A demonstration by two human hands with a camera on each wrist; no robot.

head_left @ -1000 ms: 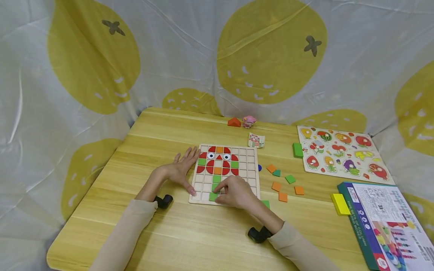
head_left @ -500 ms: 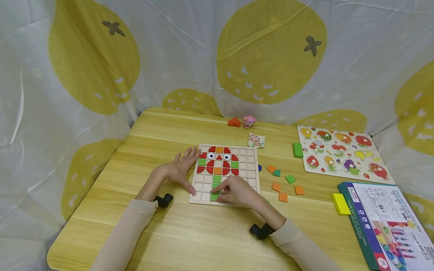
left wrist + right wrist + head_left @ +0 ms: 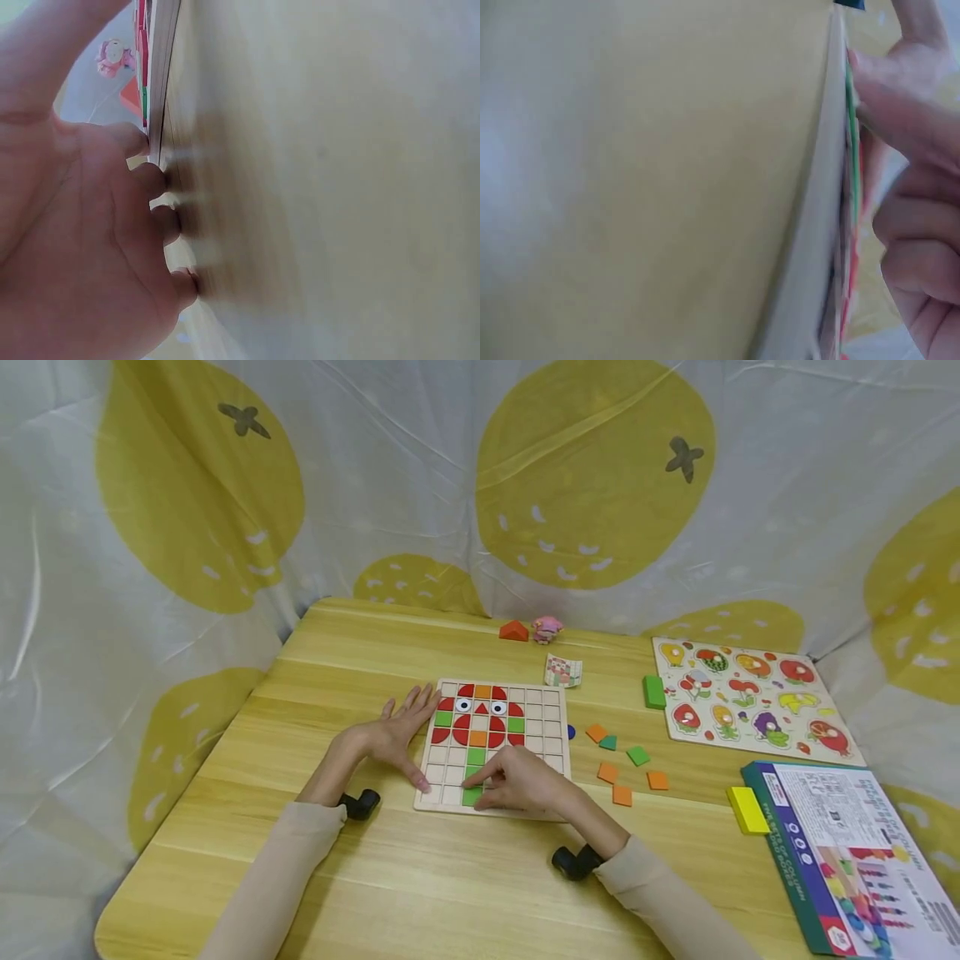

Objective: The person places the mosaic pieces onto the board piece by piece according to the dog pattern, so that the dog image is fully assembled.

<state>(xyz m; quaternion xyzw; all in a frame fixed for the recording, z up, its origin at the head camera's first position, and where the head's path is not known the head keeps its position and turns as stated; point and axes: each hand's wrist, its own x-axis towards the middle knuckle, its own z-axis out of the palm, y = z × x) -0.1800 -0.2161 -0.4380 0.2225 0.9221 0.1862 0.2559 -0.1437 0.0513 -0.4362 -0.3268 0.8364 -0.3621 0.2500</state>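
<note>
A square wooden grid board [image 3: 551, 727] lies on the table, bearing red, orange and green tiles and two eye pieces. My left hand [image 3: 390, 745] rests with spread fingers along its left edge, the thumb on the near left corner. In the left wrist view, the left fingertips [image 3: 166, 182] touch down beside the board's side. My right hand [image 3: 525, 781] reaches over the near part of the board. Its index finger and thumb pinch a green square tile [image 3: 472, 796] in the nearest row; the other fingers are curled in. Two more green tiles stand above it in that column.
Right of the board lie loose orange tiles [image 3: 622, 796], a green tile [image 3: 637, 756] and a blue piece [image 3: 572, 732]. Behind are a pattern card [image 3: 562, 671], a red block [image 3: 513, 631] and a pink figurine [image 3: 547, 629]. A fruit puzzle [image 3: 757, 702] and a box [image 3: 825, 860] stand at right.
The pinched green tile has shifted slightly right on the board, with the right hand. The left hand keeps its place on the board. The head view has turned a little.
</note>
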